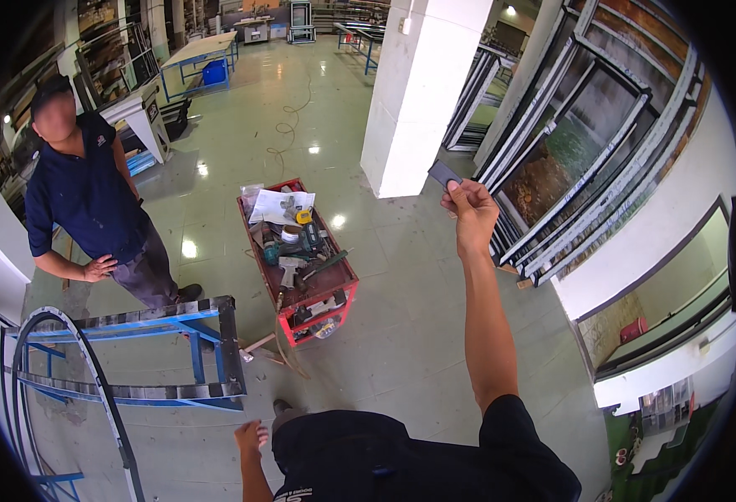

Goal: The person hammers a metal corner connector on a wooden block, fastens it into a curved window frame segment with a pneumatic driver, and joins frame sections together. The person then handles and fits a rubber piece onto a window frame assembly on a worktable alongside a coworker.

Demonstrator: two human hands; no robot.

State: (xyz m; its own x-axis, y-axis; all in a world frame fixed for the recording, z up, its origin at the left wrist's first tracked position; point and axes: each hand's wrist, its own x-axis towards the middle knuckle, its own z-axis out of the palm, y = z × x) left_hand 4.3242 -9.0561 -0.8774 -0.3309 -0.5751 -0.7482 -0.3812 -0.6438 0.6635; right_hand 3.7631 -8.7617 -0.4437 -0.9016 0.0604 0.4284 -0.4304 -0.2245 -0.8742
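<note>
By the right hand (472, 211), a strip (443, 173) is clamped (one end hidden by fingers). For the left hand (251, 436), finger spacing cannot be told.

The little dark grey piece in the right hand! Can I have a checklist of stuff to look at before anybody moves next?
1. Grey piece held: ok, the right hand pinches its near end.
2. Left hand empty: cannot tell; it is curled, though nothing shows in it.
3. Red cart has a clear top: not ok, tools and papers crowd it.
4. Floor free of cords: not ok, a thin cord lies beyond the cart.
5. Other person away from the grey piece: ok, standing off to the left, behind the blue stand.
</note>
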